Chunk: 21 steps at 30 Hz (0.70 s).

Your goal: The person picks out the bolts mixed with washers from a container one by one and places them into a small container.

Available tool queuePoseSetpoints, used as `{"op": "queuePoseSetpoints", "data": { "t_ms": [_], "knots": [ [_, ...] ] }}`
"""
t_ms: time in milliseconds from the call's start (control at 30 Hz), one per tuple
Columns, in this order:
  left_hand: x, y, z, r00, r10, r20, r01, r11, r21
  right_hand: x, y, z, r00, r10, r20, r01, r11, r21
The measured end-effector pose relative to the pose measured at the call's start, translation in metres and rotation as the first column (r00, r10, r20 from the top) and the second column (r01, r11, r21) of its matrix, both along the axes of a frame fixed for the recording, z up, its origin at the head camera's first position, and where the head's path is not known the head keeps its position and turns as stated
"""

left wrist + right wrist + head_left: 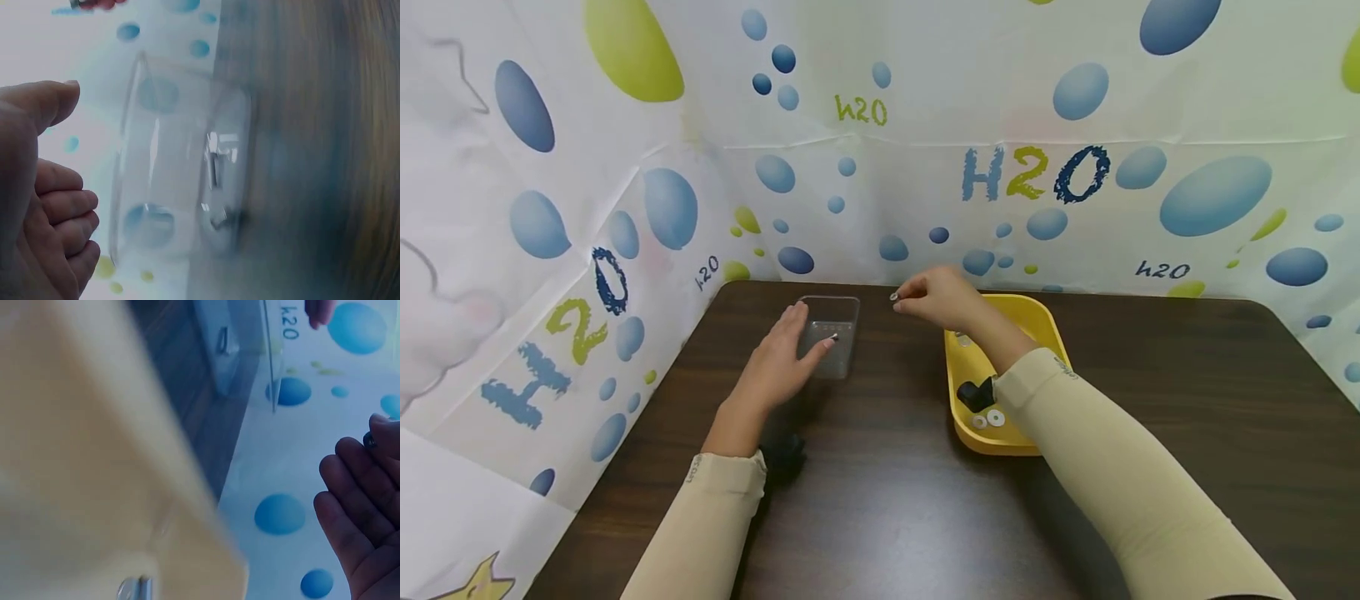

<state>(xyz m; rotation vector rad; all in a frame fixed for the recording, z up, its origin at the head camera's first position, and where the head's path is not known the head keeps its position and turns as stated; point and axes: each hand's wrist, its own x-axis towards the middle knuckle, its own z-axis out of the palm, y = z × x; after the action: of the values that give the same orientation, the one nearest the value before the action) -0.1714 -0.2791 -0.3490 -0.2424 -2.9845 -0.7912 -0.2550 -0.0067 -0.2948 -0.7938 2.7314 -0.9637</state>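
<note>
A: Which step is in hand?

B: Carrying, I judge: the right hand (943, 296) pinches a small metal piece (894, 297) between thumb and finger. The clear box (833, 365) lies at the piece's eight o'clock; next calls for coming above it, then releasing.

A: The left hand (775, 358)?

B: Fingers loosely extended, thumb apart, holding nothing. This thumb could obstruct the box.

A: And around?

B: At four o'clock from the piece, the yellow tray (996, 447) contains pale discs (996, 417); the right sleeve (1120, 479) covers one part.
</note>
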Motion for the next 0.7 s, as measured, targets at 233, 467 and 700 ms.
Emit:
{"op": "queuePoseSetpoints", "data": {
  "t_ms": [233, 467, 700],
  "knots": [
    [-0.008, -0.022, -0.011, 0.998, 0.012, 0.057, -0.012, 1.0, 0.006, 0.003, -0.026, 0.001, 0.997, 0.07, -0.025, -0.07, 0.998, 0.007],
    [-0.012, -0.032, -0.017, 0.997, -0.011, 0.08, 0.012, 1.0, -0.007, 0.011, -0.054, 0.0, 0.99, 0.135, -0.045, -0.132, 0.989, 0.071],
    [-0.011, -0.038, -0.022, 0.994, -0.044, 0.097, 0.043, 0.999, 0.013, 0.018, -0.079, -0.007, 0.972, 0.223, -0.068, -0.205, 0.957, 0.203]
  ]
}}
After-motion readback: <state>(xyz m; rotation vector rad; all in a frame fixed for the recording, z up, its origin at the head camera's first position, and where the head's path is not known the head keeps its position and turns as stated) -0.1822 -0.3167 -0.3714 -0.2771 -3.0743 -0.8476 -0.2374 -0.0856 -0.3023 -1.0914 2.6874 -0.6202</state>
